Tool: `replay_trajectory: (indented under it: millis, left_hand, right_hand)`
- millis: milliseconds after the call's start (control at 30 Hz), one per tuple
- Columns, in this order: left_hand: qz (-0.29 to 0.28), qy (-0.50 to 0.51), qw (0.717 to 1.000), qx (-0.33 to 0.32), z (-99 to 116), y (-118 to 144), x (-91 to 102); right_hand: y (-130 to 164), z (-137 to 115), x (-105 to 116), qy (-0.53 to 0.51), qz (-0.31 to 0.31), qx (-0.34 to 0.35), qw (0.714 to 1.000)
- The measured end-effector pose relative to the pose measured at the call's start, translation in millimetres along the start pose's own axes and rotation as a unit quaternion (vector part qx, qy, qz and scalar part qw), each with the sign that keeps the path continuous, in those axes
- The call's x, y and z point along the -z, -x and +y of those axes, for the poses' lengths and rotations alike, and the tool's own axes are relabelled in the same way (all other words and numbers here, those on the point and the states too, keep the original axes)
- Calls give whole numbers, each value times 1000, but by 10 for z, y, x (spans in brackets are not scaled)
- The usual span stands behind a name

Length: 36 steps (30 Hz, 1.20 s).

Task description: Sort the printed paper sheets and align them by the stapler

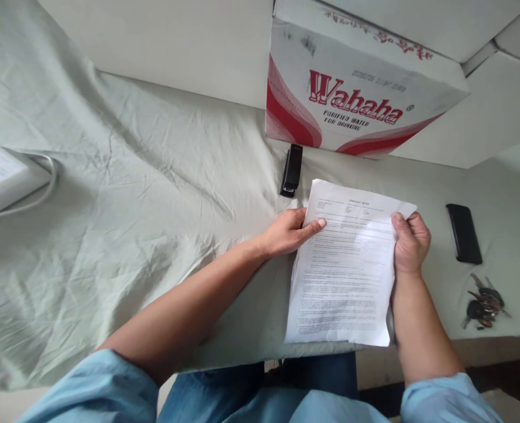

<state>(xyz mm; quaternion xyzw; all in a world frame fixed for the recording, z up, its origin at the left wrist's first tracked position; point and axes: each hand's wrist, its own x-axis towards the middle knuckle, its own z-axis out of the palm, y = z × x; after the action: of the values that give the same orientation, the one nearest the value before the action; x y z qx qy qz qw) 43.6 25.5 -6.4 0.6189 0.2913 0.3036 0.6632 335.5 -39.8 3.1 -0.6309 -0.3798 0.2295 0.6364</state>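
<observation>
A thin stack of printed paper sheets (345, 264) is held just above the cloth-covered table (145, 194), lower edge near the table's front. My left hand (291, 230) grips its left edge near the top, thumb on the page. My right hand (410, 242) grips the right edge near the top, fingers curled round it. A black stapler (292, 169) lies on the cloth just beyond the paper's top left corner, apart from both hands.
A white and red Wahaha water carton (356, 94) stands behind the stapler. A black phone (463, 233) and a bunch of keys (484, 301) lie at the right. A white device with a cable (4, 176) sits at the far left.
</observation>
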Motion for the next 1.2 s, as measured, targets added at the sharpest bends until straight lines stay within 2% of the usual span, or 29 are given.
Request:
replay_trajectory:
  millis: [300, 467, 633, 800, 867, 1000, 1100, 1200]
  left_hand:
    - [-17, -34, 999, 15, 19, 3, 7]
    - [-24, -19, 999, 16, 26, 6, 5]
    - [-13, 76, 997, 4, -23, -5, -26]
    - [14, 193, 981, 23, -66, 9, -49]
    - [33, 218, 975, 36, -49, 19, -54]
    - [31, 225, 972, 51, -5, 39, -57]
    - [27, 216, 975, 50, -27, 40, -58]
    - [72, 223, 971, 40, -74, 26, -62]
  right_hand:
    - [-19, 37, 19, -1, 1, 7, 1000]
    - [-8, 39, 18, 9, 5, 7, 1000]
    - [20, 62, 7, 42, -4, 18, 999]
    - [-36, 132, 53, 55, 13, 88, 995]
    - [-43, 127, 65, 21, -12, 57, 998]
    - [24, 57, 67, -17, -121, -67, 990]
    - [68, 9, 98, 3, -140, -99, 985]
    - [67, -10, 155, 24, -162, -121, 979]
